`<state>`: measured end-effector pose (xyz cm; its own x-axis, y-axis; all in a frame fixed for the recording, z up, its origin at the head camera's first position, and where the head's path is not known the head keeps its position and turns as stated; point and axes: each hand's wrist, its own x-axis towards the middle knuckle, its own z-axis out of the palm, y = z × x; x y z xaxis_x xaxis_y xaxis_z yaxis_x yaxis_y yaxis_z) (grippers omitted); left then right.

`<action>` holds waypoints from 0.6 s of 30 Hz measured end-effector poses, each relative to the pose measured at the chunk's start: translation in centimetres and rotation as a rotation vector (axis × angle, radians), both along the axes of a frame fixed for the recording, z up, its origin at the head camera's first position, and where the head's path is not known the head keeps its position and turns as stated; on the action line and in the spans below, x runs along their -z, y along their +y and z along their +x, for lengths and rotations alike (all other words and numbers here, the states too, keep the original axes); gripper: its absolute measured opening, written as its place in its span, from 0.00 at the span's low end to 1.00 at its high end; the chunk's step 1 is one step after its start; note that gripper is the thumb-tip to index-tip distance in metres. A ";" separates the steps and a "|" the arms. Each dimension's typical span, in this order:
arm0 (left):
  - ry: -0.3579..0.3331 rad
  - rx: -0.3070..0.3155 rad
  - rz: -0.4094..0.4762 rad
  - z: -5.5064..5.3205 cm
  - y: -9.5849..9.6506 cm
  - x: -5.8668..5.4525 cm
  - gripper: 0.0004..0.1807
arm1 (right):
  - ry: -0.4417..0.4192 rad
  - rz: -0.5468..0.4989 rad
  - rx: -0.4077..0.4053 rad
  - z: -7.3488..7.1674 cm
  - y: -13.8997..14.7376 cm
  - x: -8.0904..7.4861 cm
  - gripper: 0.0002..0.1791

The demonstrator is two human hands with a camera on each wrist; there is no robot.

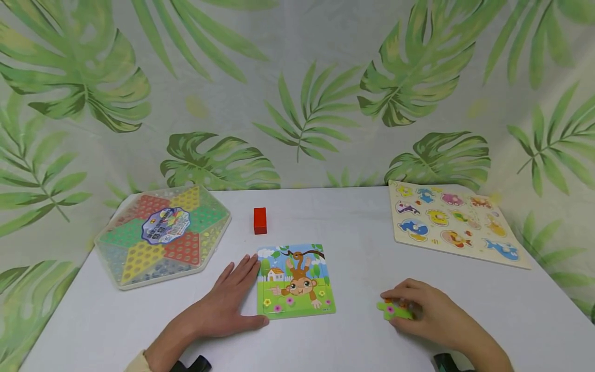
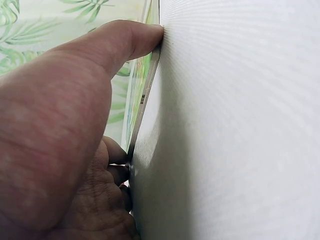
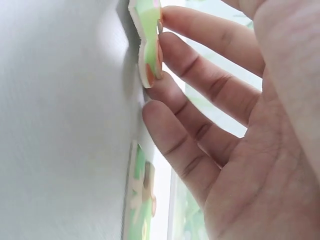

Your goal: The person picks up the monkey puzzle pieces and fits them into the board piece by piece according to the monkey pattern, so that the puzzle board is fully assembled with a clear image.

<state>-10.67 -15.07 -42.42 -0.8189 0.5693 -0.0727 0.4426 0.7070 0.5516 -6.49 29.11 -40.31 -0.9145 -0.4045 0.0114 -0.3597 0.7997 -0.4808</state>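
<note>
My left hand point(image 1: 228, 305) lies spread at the left side of a square monkey jigsaw puzzle point(image 1: 297, 289), with straight fingertips along its left edge and the thumb near its lower left corner. In the left wrist view, the thumb point(image 2: 135, 40) reaches the puzzle's thin edge point(image 2: 145, 95). To the right of the puzzle, my right hand point(image 1: 432, 315) pinches a green jigsaw piece point(image 1: 392, 310) with a pink flower between thumb and fingers. The right wrist view shows that piece point(image 3: 147, 30) tilted close over the white table, the other fingers loosely bent.
Behind the puzzle stands a red block point(image 1: 260, 221). A hexagonal Chinese checkers set point(image 1: 162, 235) lies at the left and a wooden animal puzzle board point(image 1: 453, 222) at the back right. Leaf-patterned cloth point(image 1: 307, 103) hangs behind the table.
</note>
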 end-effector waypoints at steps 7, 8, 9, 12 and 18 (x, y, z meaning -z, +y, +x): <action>0.005 0.005 0.001 0.1 -0.1 -0.1 0.62 | 0.046 0.000 -0.017 0.1 -0.8 0.2 0.20; 0.006 0.004 0.000 0.1 -0.1 0.0 0.62 | 0.042 -0.001 -0.016 0.1 -1.0 0.1 0.20; 0.011 0.004 -0.001 0.1 -0.1 0.0 0.62 | 0.036 -0.004 -0.015 0.1 -1.1 0.1 0.20; 0.002 -0.004 -0.005 0.1 -0.1 0.0 0.62 | 0.027 -0.006 -0.010 0.1 -1.4 -0.1 0.20; -0.017 -0.006 -0.002 -0.1 0.0 0.0 0.62 | 0.070 -0.017 -0.047 -0.4 -2.2 -0.6 0.19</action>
<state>-10.76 -15.11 -42.43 -0.8208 0.5644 -0.0875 0.4291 0.7105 0.5577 -6.85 26.92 -39.69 -0.8914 -0.4459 0.0814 -0.4295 0.7734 -0.4663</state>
